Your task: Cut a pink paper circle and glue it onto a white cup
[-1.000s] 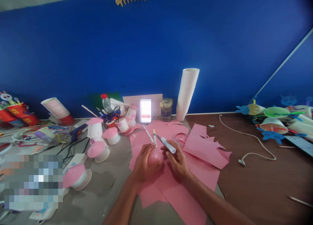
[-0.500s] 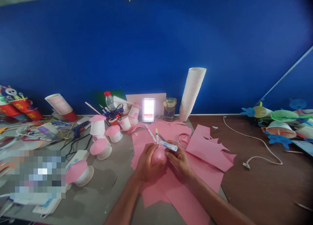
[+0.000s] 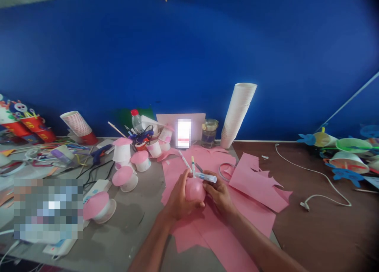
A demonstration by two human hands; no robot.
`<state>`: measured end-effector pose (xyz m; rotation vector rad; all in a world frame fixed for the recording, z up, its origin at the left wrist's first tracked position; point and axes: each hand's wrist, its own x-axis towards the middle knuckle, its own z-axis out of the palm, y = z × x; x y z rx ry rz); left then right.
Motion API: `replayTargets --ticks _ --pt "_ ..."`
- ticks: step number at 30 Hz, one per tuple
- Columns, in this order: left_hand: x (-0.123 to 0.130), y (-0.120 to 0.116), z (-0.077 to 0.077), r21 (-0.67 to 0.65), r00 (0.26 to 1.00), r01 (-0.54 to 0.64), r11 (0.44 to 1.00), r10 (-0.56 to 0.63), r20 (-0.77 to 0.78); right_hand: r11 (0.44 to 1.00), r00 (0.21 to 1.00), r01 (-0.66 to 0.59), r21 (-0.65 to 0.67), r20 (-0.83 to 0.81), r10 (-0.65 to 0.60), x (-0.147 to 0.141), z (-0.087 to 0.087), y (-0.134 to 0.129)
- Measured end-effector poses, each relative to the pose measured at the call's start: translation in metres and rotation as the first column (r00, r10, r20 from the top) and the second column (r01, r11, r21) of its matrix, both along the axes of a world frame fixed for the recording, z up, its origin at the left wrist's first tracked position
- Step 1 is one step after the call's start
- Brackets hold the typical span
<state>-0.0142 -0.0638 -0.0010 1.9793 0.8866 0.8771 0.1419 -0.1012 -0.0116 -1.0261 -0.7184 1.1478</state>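
Note:
My left hand (image 3: 178, 197) is wrapped round a small, shiny pink balloon (image 3: 196, 189), its thumb along the lower side. On the balloon's right side, my right hand (image 3: 218, 192) is closed, with a white marker pen (image 3: 206, 177) across its fingers; its fingertips are close to the balloon and partly hidden. Beneath both hands lie overlapping sheets of pink paper (image 3: 251, 216). Just beyond the hands are a white pen with a yellowish end (image 3: 193, 163), a slim white pen (image 3: 184, 160) and a roll of clear tape (image 3: 226, 171).
White cups with pink paper tops (image 3: 126, 177) stand to the left, beside a power strip (image 3: 66, 234) and cables. Tall paper cup stacks (image 3: 239, 112), a lidded jar (image 3: 209, 133) and a lit screen (image 3: 184, 134) line the wall. A white cable (image 3: 319, 167) and cup crafts (image 3: 345, 161) lie right.
The whole scene has shifted slightly right as my head turned. My left thumb has moved across the balloon's lower side, showing more of the balloon. Both hands keep their hold.

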Motion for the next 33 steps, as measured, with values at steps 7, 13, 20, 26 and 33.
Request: replayTargets --ticks 7,13,20,26,33 --pt "-0.005 -0.001 0.001 -0.095 0.977 0.015 0.995 -0.035 -0.213 1.000 1.000 -0.023 0.007 -0.015 0.023 0.004 -0.006 0.003" --pt "-0.004 -0.002 0.011 -0.047 0.977 0.050 0.998 -0.059 -0.207 0.999 0.999 -0.038 0.036 -0.003 0.038 0.006 -0.009 0.004" --pt "-0.001 0.000 0.002 -0.094 0.984 -0.094 0.991 0.079 -0.157 0.999 0.998 -0.036 0.021 -0.052 0.037 0.006 0.001 0.002" --pt "0.005 -0.003 -0.004 -0.045 0.985 -0.119 0.992 0.112 -0.131 0.998 0.999 0.053 0.033 0.001 -0.053 0.014 0.006 0.000" --pt "0.006 -0.007 0.003 -0.049 0.984 -0.146 0.988 0.140 -0.108 0.957 0.951 -0.031 0.287 0.302 -0.060 0.023 0.009 -0.013"
